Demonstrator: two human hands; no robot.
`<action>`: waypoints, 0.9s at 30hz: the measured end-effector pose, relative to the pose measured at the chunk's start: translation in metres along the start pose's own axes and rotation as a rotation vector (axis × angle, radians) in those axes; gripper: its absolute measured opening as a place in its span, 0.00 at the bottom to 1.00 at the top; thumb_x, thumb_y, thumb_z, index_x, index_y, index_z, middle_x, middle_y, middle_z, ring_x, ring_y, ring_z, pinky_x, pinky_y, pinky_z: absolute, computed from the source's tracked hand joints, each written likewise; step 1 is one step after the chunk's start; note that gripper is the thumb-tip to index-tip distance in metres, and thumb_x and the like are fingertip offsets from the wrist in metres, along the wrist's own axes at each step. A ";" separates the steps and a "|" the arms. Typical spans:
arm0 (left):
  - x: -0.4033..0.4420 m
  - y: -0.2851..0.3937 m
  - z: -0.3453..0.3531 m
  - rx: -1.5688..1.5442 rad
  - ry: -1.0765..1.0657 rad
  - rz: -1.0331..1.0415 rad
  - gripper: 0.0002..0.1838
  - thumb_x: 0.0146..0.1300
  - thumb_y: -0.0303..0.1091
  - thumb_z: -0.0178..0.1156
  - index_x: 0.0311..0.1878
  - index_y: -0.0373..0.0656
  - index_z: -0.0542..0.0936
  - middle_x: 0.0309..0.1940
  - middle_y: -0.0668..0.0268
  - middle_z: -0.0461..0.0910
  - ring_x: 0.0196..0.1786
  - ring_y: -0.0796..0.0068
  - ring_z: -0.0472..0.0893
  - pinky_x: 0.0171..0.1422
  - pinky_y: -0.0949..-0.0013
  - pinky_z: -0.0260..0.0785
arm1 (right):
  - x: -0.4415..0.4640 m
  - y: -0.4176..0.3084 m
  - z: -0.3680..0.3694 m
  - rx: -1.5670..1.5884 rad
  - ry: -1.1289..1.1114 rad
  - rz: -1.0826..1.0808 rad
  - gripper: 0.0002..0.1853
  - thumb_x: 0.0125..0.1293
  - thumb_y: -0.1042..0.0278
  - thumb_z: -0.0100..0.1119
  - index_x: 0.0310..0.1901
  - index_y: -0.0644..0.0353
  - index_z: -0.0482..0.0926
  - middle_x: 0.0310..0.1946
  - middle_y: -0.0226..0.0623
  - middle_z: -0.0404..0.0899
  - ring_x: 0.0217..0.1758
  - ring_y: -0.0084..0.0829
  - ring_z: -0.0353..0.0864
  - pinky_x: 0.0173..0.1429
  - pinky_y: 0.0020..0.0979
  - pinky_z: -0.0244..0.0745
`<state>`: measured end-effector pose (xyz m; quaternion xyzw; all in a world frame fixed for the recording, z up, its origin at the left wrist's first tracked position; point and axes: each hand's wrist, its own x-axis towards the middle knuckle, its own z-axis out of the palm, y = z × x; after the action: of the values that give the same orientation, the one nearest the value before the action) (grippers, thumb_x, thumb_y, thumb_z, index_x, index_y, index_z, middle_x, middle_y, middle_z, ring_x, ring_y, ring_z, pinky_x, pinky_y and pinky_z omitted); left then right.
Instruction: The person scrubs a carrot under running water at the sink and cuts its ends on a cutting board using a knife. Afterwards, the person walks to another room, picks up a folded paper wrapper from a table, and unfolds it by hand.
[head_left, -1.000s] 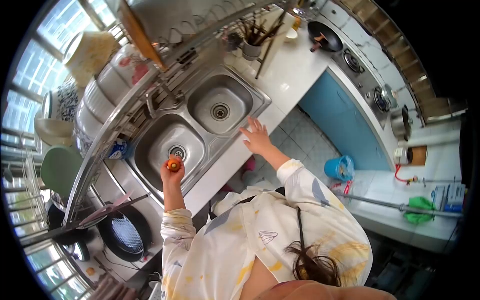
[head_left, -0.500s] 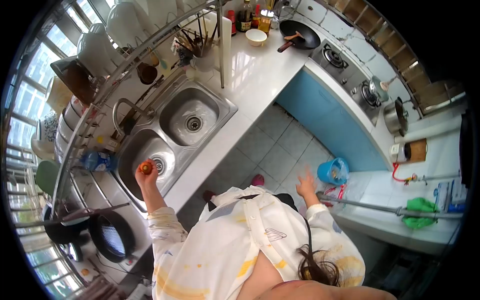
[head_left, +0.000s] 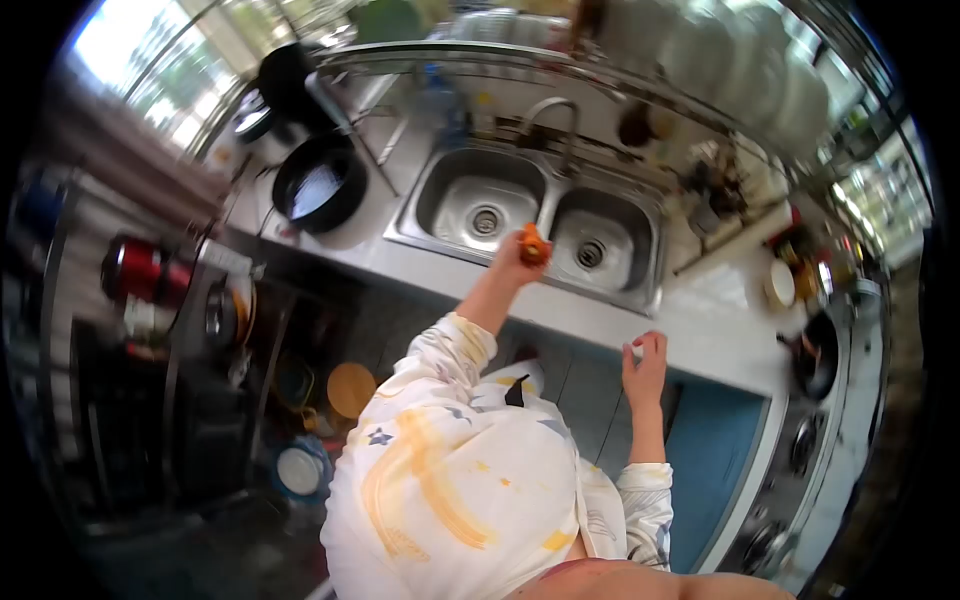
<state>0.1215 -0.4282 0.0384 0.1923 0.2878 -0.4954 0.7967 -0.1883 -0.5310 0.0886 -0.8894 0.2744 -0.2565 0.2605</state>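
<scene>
Here we are above the sink (head_left: 622, 292), and our left hand (head_left: 513, 262) has its fingers closed around an orange carrot-like piece (head_left: 534, 246), up over the front rim near the divider between the basins. Our right hand (head_left: 646, 366) sits by the counter (head_left: 715, 330) edge, fingers parted and loosely bent, the palm side hard for us to read.

Look at the crowd around us! The faucet (head_left: 570, 135) arches up behind the divider, and the dish rack rail (head_left: 460, 47) spans the back, overhanging that side. Over on our left, a rack leg slants down between the black pan (head_left: 325, 190) and the sink, with a blue bottle (head_left: 443, 108) at the sink's back corner. To our right we've got a utensil pot (head_left: 703, 214), a pale bowl (head_left: 779, 286) and a dark wok (head_left: 817, 358) near the stove (head_left: 803, 440).
</scene>
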 end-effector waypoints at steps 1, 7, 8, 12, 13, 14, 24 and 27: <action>-0.014 -0.008 0.012 -0.002 0.029 0.023 0.16 0.60 0.35 0.51 0.48 0.35 0.68 0.37 0.55 0.72 0.38 0.63 0.77 0.40 0.66 0.77 | 0.031 -0.018 -0.002 0.016 0.026 -0.119 0.09 0.54 0.73 0.61 0.36 0.62 0.72 0.43 0.47 0.70 0.49 0.49 0.70 0.51 0.40 0.67; -0.026 -0.012 0.035 -0.079 -0.083 0.056 0.16 0.62 0.34 0.46 0.50 0.34 0.66 0.39 0.55 0.71 0.39 0.65 0.76 0.40 0.68 0.77 | 0.136 -0.132 -0.039 0.087 0.194 -0.530 0.15 0.56 0.75 0.59 0.46 0.61 0.71 0.49 0.48 0.69 0.56 0.49 0.66 0.57 0.41 0.64; -0.022 -0.012 0.037 -0.065 -0.112 0.064 0.17 0.63 0.36 0.46 0.50 0.35 0.66 0.39 0.56 0.72 0.39 0.67 0.76 0.39 0.69 0.77 | 0.141 -0.145 -0.042 0.158 0.309 -0.593 0.17 0.57 0.75 0.58 0.48 0.62 0.69 0.50 0.49 0.68 0.56 0.49 0.66 0.57 0.41 0.65; -0.009 -0.015 0.051 -0.065 -0.273 -0.005 0.18 0.64 0.39 0.47 0.51 0.35 0.64 0.39 0.57 0.73 0.39 0.67 0.76 0.42 0.68 0.76 | 0.168 -0.097 0.005 0.282 0.416 -0.782 0.19 0.63 0.71 0.51 0.56 0.63 0.65 0.54 0.54 0.67 0.60 0.50 0.64 0.59 0.41 0.65; -0.006 -0.014 0.058 -0.060 -0.233 -0.011 0.17 0.64 0.38 0.46 0.50 0.35 0.64 0.38 0.57 0.72 0.39 0.66 0.76 0.42 0.68 0.76 | 0.174 -0.071 0.034 0.270 0.379 -0.884 0.21 0.63 0.70 0.50 0.58 0.63 0.64 0.55 0.55 0.67 0.62 0.50 0.63 0.59 0.41 0.65; 0.003 -0.012 0.058 -0.005 -0.189 -0.007 0.17 0.64 0.38 0.47 0.49 0.35 0.64 0.38 0.56 0.72 0.38 0.66 0.76 0.41 0.68 0.76 | 0.179 -0.055 0.068 0.135 0.109 -0.663 0.24 0.62 0.73 0.51 0.61 0.62 0.61 0.60 0.55 0.59 0.63 0.50 0.62 0.64 0.41 0.61; 0.043 -0.003 0.060 0.092 0.030 -0.032 0.14 0.63 0.40 0.48 0.47 0.44 0.69 0.38 0.63 0.75 0.43 0.71 0.77 0.49 0.62 0.69 | 0.187 0.000 0.089 -0.090 -0.127 -0.530 0.28 0.55 0.71 0.56 0.60 0.62 0.66 0.63 0.51 0.60 0.66 0.48 0.60 0.69 0.46 0.51; 0.047 -0.007 0.056 0.168 0.009 0.017 0.17 0.63 0.41 0.49 0.49 0.38 0.66 0.37 0.59 0.75 0.38 0.67 0.79 0.34 0.71 0.73 | 0.157 0.058 0.106 -0.189 -0.386 -0.180 0.27 0.54 0.76 0.56 0.59 0.58 0.67 0.60 0.51 0.62 0.63 0.49 0.63 0.65 0.42 0.59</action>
<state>0.1464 -0.4965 0.0504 0.2633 0.2471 -0.5100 0.7807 -0.0324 -0.6354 0.0249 -0.9633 0.1618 -0.0772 0.1998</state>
